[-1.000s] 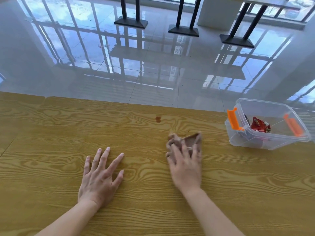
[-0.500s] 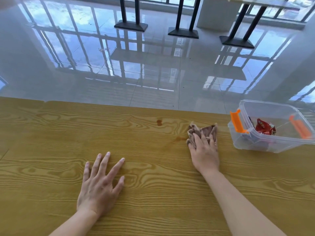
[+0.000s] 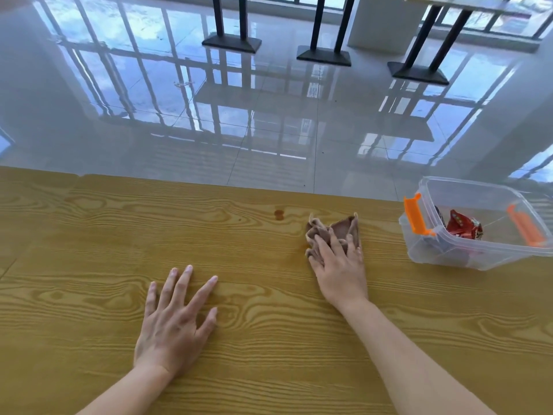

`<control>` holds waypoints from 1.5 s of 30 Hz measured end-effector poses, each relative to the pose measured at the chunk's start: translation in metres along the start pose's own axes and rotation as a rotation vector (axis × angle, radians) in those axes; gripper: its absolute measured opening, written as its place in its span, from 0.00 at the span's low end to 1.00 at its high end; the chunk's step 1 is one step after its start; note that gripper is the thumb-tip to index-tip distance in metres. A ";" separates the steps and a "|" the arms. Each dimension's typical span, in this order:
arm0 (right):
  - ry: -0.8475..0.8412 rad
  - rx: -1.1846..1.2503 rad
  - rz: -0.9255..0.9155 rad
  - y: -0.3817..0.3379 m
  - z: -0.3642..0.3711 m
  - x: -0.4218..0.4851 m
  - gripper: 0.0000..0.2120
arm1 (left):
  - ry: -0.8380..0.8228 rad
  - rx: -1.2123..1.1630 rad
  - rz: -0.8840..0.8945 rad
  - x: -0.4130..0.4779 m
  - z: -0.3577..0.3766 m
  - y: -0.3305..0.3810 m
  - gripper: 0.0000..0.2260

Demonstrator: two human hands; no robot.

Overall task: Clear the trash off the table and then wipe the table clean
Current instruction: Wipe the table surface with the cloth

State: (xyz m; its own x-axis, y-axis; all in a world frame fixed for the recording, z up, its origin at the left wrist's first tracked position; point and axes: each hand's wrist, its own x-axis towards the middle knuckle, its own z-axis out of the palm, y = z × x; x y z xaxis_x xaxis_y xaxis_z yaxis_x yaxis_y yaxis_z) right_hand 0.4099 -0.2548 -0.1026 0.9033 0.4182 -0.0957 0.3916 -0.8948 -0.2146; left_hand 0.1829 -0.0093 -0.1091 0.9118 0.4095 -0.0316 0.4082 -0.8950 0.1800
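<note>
My right hand (image 3: 339,266) lies flat on a crumpled brown cloth (image 3: 344,227), pressing it onto the wooden table (image 3: 89,235) near the far edge. A small brown stain (image 3: 279,214) marks the wood just left of the cloth, and a faint smear shows beside the cloth's lower left corner. My left hand (image 3: 176,322) rests palm down on the bare table with fingers spread, holding nothing. At the right, a clear plastic bin (image 3: 449,256) with orange latches holds a red wrapper (image 3: 463,227).
Beyond the table's far edge lies a glossy tiled floor (image 3: 269,115). Black table legs with flat bases (image 3: 324,55) stand at the back. The bin sits close to the table's far right edge.
My right hand slid the cloth away from me and to the right over the first half second, then a little back toward the left. My left hand stayed put.
</note>
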 end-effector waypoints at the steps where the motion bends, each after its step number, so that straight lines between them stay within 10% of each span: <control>1: 0.021 -0.013 -0.086 0.002 0.005 -0.023 0.25 | 0.000 0.006 0.001 -0.001 0.000 0.000 0.27; 5: 0.003 -0.087 -0.141 0.045 0.008 -0.077 0.26 | 0.002 -0.004 0.010 0.001 0.004 -0.003 0.27; 10: 0.007 0.037 0.298 0.023 -0.018 0.000 0.28 | 0.015 0.004 0.017 0.000 0.004 -0.002 0.26; 18: -0.030 -0.058 -0.409 -0.014 0.019 -0.085 0.25 | 0.018 0.003 0.011 0.001 0.005 -0.003 0.26; 24: -0.004 -0.040 0.061 -0.039 -0.004 -0.008 0.27 | 0.020 -0.005 0.017 0.001 0.004 -0.001 0.26; 31: -0.029 -0.026 -0.408 -0.047 0.024 -0.092 0.25 | 0.019 -0.009 0.007 0.001 0.003 -0.001 0.26; 39: -0.046 0.083 0.192 -0.040 -0.009 0.066 0.27 | 0.031 -0.015 0.003 0.001 0.006 -0.002 0.26; 45: 0.006 -0.038 -0.104 -0.043 0.004 0.011 0.27 | 0.037 -0.016 0.007 0.000 0.005 -0.002 0.26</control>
State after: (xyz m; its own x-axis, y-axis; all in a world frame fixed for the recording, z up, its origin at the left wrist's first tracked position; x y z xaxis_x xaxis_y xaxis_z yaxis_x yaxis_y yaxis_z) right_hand 0.4024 -0.2112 -0.0988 0.8584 0.5083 -0.0691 0.4895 -0.8520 -0.1859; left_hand 0.1827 -0.0080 -0.1139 0.9120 0.4101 0.0062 0.4011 -0.8949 0.1954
